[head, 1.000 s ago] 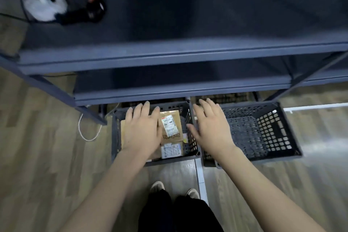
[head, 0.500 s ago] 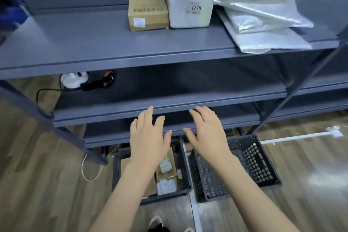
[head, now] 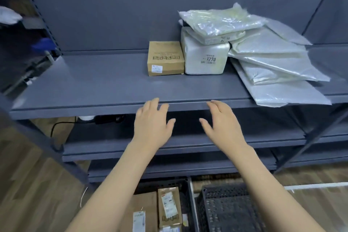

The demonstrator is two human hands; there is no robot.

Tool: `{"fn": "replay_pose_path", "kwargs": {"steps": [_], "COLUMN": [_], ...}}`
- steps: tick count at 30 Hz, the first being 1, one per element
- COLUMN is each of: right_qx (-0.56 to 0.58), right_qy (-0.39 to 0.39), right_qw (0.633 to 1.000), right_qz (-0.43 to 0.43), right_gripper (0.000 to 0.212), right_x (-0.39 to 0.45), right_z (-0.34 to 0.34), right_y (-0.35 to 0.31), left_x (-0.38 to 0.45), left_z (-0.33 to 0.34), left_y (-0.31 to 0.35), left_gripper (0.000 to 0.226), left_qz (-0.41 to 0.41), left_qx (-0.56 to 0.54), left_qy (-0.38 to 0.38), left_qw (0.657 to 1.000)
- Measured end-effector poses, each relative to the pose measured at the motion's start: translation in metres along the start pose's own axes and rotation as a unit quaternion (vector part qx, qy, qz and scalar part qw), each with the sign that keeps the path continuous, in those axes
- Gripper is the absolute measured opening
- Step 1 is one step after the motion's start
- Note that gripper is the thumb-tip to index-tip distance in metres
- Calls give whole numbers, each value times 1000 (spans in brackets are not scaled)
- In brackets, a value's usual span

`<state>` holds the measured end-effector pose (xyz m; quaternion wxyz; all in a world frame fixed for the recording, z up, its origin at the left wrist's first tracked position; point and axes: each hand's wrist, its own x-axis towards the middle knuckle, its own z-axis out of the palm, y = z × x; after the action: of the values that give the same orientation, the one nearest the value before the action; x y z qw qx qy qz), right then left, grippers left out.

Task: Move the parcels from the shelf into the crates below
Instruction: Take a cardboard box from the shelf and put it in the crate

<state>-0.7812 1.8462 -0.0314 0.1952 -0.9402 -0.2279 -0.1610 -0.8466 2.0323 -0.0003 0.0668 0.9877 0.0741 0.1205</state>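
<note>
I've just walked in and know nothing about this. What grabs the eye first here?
Two bare hands, the left hand and right hand, reach empty toward the grey shelf. On it sit a brown cardboard box, a white wrapped parcel beside it, and shiny plastic mailers stacked to the right.

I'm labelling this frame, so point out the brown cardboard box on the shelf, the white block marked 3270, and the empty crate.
brown cardboard box (head: 165, 58): head view, top face.
white block (head: 205, 58): head view, front face.
empty crate (head: 231, 211): head view, mesh floor.

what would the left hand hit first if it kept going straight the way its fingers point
Probably the brown cardboard box on the shelf; the left hand points up past the shelf's front edge, though depth is unclear.
</note>
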Motion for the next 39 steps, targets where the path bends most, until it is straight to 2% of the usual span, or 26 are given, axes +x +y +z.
{"fn": "replay_pose_path", "kwargs": {"steps": [6,10,15,19,22,24,30,33,39], "right_qx": [-36,-34,-215,-275,-292,-305,-321,-272,-53], "right_qy": [-85,-113,-107,-98,-67,-81,-104,-117,-30], "right_qw": [994,990,958,937,931,930,928,943,986], "right_qz": [-63,-72,-159,-193,-209,-187,-157,-149,-154], "right_gripper": [61,55,61,57,56,54,62,66,67], "right_x": [106,166,213,232,243,250,259,254,218], "right_z": [11,28,50,63,68,72,85,81,73], "right_y": [-24,-36,-37,-34,-35,-37,-41,-43,-46], "left_x": [88,139,187,213,227,235,243,235,186], "left_z": [-22,-16,4,18,25,29,42,43,21], "left_y": [-40,-63,-77,-82,-84,-87,-94,-96,-99], "left_gripper": [52,52,59,75,91,97,89,87,85], "left_qz": [-19,-29,-35,-31,-32,-43,-33,-39,-49], "left_qx": [74,93,96,103,77,35,-61,-67,-67], "left_qy": [-9,-37,-69,-75,-74,-81,-83,-61,-6], "left_qw": [997,995,992,991,994,995,994,995,997]}}
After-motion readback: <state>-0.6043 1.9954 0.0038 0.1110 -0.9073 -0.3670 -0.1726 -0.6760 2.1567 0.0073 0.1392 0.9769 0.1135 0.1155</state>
